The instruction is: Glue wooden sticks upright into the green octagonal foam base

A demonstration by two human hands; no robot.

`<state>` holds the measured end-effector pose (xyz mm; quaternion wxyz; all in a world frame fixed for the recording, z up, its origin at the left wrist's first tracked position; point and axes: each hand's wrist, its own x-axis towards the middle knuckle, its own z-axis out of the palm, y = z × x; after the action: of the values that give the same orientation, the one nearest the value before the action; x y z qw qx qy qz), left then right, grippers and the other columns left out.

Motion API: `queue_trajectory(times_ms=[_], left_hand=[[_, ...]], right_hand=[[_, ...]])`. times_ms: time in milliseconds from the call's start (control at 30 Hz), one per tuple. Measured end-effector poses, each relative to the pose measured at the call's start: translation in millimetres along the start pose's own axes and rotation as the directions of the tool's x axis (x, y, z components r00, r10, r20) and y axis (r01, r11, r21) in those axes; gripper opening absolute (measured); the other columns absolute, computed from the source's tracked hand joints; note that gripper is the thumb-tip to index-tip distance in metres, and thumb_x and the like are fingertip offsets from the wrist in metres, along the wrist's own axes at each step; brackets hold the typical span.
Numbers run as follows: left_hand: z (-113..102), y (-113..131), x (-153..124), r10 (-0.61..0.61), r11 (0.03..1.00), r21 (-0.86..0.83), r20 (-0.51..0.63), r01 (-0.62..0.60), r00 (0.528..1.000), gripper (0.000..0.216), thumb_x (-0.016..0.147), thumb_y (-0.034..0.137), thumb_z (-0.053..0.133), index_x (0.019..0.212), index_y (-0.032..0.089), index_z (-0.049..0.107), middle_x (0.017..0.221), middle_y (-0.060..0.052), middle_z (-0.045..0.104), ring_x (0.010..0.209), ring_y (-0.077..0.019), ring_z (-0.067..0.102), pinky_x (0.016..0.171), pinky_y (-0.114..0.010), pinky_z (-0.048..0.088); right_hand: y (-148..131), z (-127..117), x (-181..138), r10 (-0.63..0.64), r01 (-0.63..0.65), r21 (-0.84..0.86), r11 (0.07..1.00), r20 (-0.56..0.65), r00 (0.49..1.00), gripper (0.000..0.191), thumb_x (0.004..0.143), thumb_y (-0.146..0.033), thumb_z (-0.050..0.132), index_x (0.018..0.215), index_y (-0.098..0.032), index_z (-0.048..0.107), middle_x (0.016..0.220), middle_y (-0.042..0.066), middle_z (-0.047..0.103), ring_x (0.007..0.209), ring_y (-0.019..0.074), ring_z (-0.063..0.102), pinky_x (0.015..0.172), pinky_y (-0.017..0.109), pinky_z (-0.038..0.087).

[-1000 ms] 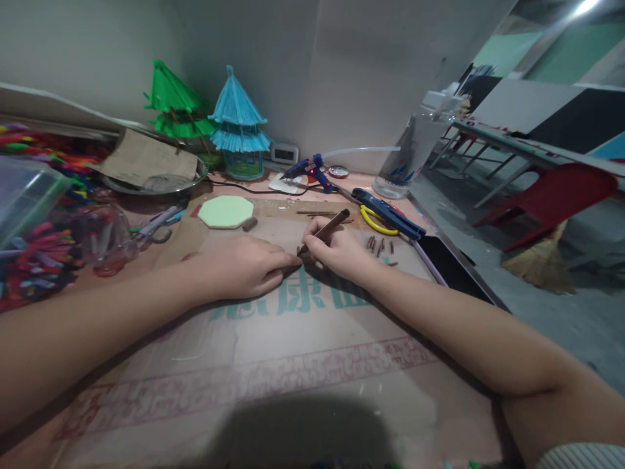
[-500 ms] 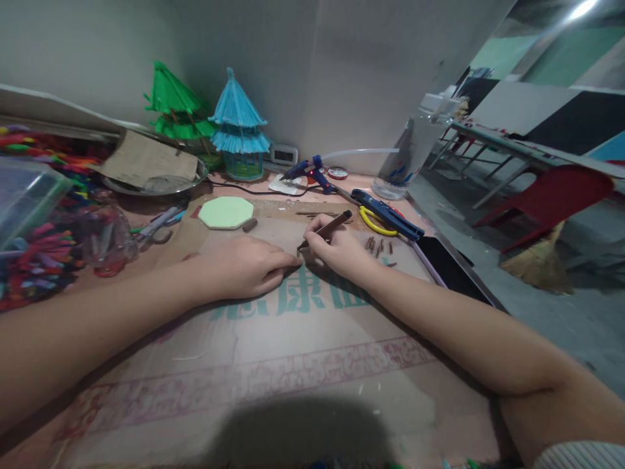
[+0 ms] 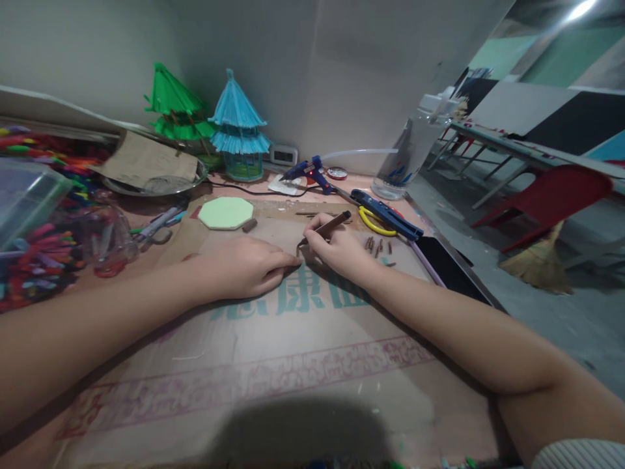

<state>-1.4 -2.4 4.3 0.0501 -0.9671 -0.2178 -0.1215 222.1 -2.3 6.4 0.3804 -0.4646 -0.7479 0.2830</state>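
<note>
My right hand (image 3: 339, 251) is closed around a thin brown knife-like tool (image 3: 326, 227), its tip pressed down on the cardboard sheet (image 3: 273, 339). My left hand (image 3: 244, 266) lies on the cardboard with its fingers curled and the fingertips pinched right at the tool's tip, on something too small to make out. Several short brown stick pieces (image 3: 378, 246) lie just right of my right hand. A pale green octagon (image 3: 226, 212) rests beyond my left hand.
At the back stand a blue paper pagoda (image 3: 239, 127) and a green one (image 3: 176, 103). A blue glue gun (image 3: 307, 172), blue and yellow cutters (image 3: 385, 218), a water bottle (image 3: 415, 150), a black phone (image 3: 452, 267) and a jar (image 3: 105, 238) ring the sheet. Colourful sticks (image 3: 34, 260) fill the left.
My right hand has shifted slightly toward the far side with the tool; the tool's tip stays by my left fingertips. My left hand has not moved.
</note>
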Motion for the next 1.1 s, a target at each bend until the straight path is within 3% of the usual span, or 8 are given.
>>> queue_trajectory(times_ms=[233, 467, 733, 933, 1100], left_hand=[[-0.2, -0.7, -0.2, 0.007, 1.0, 0.003, 0.014, -0.007, 1.0, 0.035, 0.095, 0.022, 0.047, 0.12, 0.022, 0.072, 0.091, -0.003, 0.08, 0.071, -0.0191, 0.07, 0.06, -0.03, 0.041], [-0.4, 0.1, 0.6, -0.005, 1.0, -0.007, 0.021, 0.005, 1.0, 0.035, 0.095, 0.022, 0.046, 0.118, 0.022, 0.072, 0.09, -0.004, 0.079, 0.071, -0.0189, 0.07, 0.06, -0.029, 0.042], [0.6, -0.7, 0.1, -0.021, 1.0, 0.002, 0.034, 0.021, 0.999, 0.036, 0.097, 0.025, 0.045, 0.122, 0.023, 0.07, 0.094, -0.004, 0.08, 0.075, -0.0195, 0.072, 0.061, -0.029, 0.044], [-1.9, -4.6, 2.0, -0.217, 0.974, 0.074, 0.038, 0.214, 0.975, 0.033, 0.098, 0.03, 0.044, 0.113, 0.026, 0.073, 0.099, -0.003, 0.081, 0.081, -0.0225, 0.074, 0.067, -0.031, 0.047], [-5.4, -8.1, 4.9, -0.278, 0.96, 0.029, 0.115, 0.277, 0.954, 0.042, 0.096, 0.029, 0.046, 0.133, 0.032, 0.065, 0.112, -0.002, 0.08, 0.087, -0.0243, 0.074, 0.068, -0.031, 0.049]], right_hand=[[-4.6, -2.2, -4.0, 0.032, -0.041, 0.091, 0.995, 0.099, 0.995, 0.008, 0.086, -0.025, 0.052, 0.079, -0.022, 0.05, 0.064, -0.005, 0.053, 0.061, 0.0141, 0.052, 0.061, 0.027, 0.041], [-2.1, -0.9, -1.4, 0.019, -0.021, 0.04, 0.999, 0.04, 0.999, 0.009, 0.089, -0.027, 0.052, 0.081, -0.022, 0.051, 0.066, -0.004, 0.054, 0.063, 0.0146, 0.053, 0.063, 0.028, 0.04], [-2.0, -0.4, -2.8, 0.075, -0.084, 0.105, 0.991, 0.086, 0.993, 0.008, 0.087, -0.025, 0.053, 0.08, -0.022, 0.051, 0.061, -0.006, 0.053, 0.057, 0.0124, 0.051, 0.057, 0.025, 0.039], [-1.9, -1.3, -2.3, 0.086, -0.097, 0.125, 0.987, 0.094, 0.992, 0.008, 0.087, -0.024, 0.054, 0.08, -0.022, 0.051, 0.062, -0.005, 0.056, 0.056, 0.012, 0.054, 0.057, 0.025, 0.042], [-3.5, -1.8, -1.5, 0.092, -0.103, 0.106, 0.989, 0.098, 0.991, 0.009, 0.087, -0.022, 0.054, 0.079, -0.021, 0.052, 0.062, -0.005, 0.056, 0.058, 0.0124, 0.056, 0.057, 0.025, 0.042]])
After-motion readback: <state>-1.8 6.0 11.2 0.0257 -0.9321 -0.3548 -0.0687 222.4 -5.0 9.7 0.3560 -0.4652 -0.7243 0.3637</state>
